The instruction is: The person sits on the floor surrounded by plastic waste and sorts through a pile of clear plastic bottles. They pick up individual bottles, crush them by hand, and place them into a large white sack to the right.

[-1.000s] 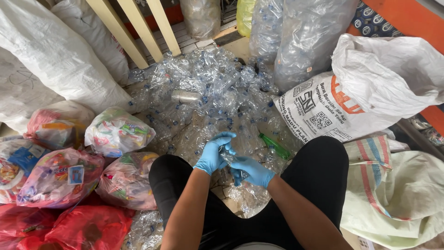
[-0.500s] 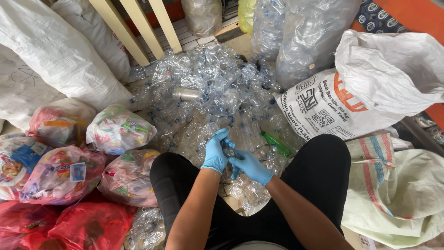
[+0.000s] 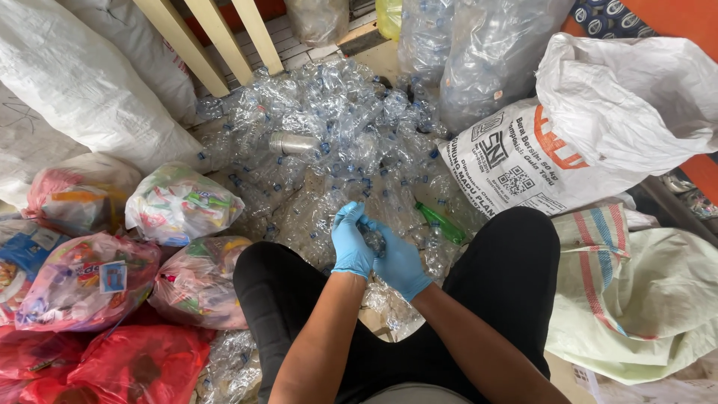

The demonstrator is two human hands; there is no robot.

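Though hemmed by sacks, gloved hands (touching) on a clear bottle.

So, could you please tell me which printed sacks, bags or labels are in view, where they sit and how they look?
Printed sack: right of the bottle pile, white, bulging, black and orange print.
Striped sack: by the right knee, pale with red and blue stripes.
Clear bags: left side, stuffed with colourful wrappers.
Red bags: bottom left, translucent.
Green bottle: near the gloved hands, no visible label.
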